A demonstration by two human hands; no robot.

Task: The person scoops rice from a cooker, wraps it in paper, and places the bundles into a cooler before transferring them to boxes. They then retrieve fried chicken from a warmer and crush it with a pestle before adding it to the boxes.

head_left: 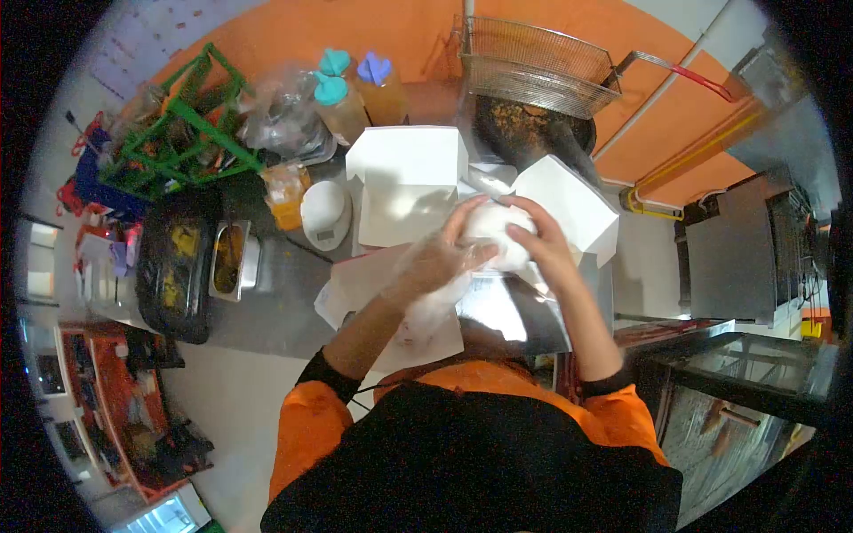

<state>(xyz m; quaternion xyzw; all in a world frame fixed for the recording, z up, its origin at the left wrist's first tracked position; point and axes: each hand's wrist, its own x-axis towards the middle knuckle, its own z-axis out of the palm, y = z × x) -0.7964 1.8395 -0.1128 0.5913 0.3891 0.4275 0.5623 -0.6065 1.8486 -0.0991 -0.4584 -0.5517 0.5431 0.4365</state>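
A rounded white bundle (505,233), which looks like something wrapped in white paper, is between my two hands above the metal counter. My left hand (444,258), seemingly in a loose clear plastic glove, curls round its left side. On the other side my right hand (544,242) grips it, fingers over the top and thumb across the front. What is inside the wrapping is hidden. Behind the hands, an open white box (409,160) stands with its lid up. A second open white box (573,204) is partly covered by my right hand. White paper sheets (426,342) lie under my left forearm.
A white kitchen scale (326,216) is left of the boxes, near squeeze bottles (340,108) with teal and purple tops. Farther left are a metal pan (233,259), a black tray (178,258) and a green rack (191,124). A wire fryer basket (538,67) sits at the back.
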